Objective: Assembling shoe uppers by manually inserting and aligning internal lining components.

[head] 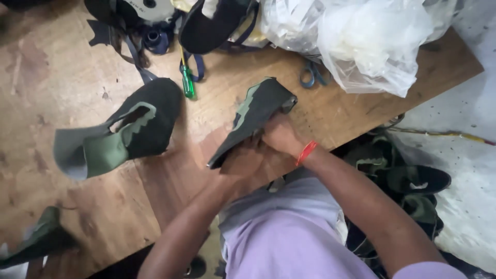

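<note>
Both hands hold a black and green shoe upper [256, 111] tilted above the wooden table [62, 77]. My left hand [238, 164] grips its lower end near the table's front edge. My right hand [279, 135], with a red band at the wrist, clasps its side from the right. A second black and green shoe upper [121, 132] lies flat on the table to the left, apart from both hands. My lap in light purple cloth is below the hands.
A green-handled screwdriver [187, 81] lies beyond the uppers. Clear plastic bags [361, 36] are heaped at the back right, blue-handled scissors [311, 73] beside them. Dark straps and parts sit at the back left. More uppers [408, 181] are piled on the floor at right; another piece [39, 240] lies bottom left.
</note>
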